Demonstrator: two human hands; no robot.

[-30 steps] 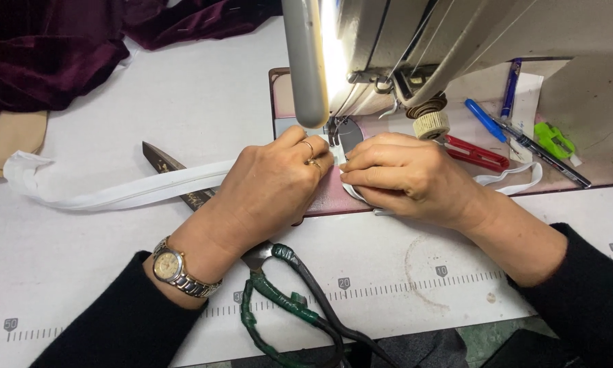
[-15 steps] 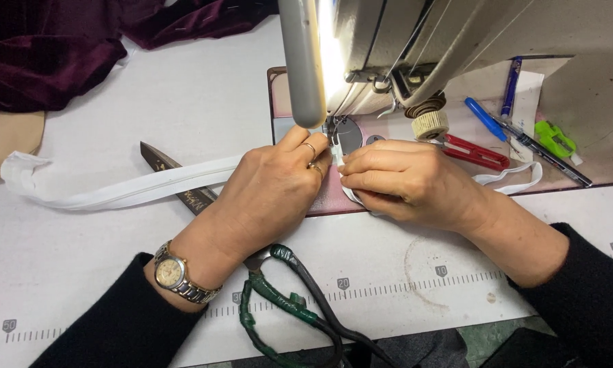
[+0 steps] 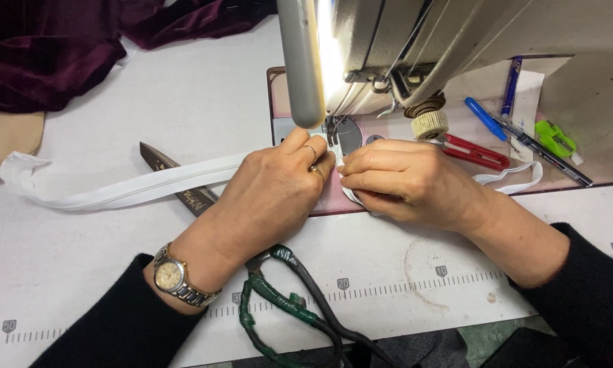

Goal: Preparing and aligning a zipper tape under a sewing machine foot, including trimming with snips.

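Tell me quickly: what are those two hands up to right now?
Left hand and right hand pinch white tape at sewing machine foot. Big scissors lie under left wrist, clear of the tape.

White worktable [image 3: 150, 102] with printed ruler, bright machine lamp [image 3: 328, 58], perhaps
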